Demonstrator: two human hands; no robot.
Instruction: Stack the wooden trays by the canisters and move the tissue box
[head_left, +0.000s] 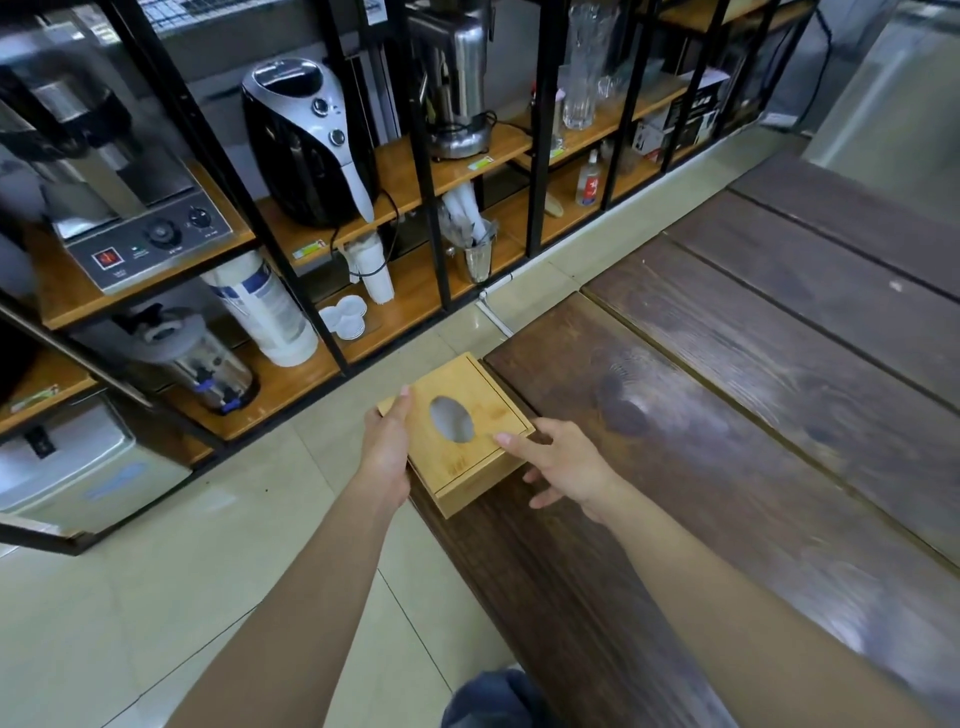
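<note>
Head | tissue box (470, 447): writing unreadable | left hand (385, 457) grips its side | right hand (563, 467) open, touching

The one view comes from a camera on my head, looking forward and steeply down along both my bare forearms, so my left hand (387, 452) and right hand (563, 467) sit near the middle of the wide-angle picture, close below me. It faces the near corner of the dark brown plank-topped wooden table (727, 415), which fills the right side, with the pale tiled floor (208, 545) lower left. Farther off, across the top and left, stands the black metal-framed shelving with wooden boards (405, 171), its uprights bowed by the lens.
</note>
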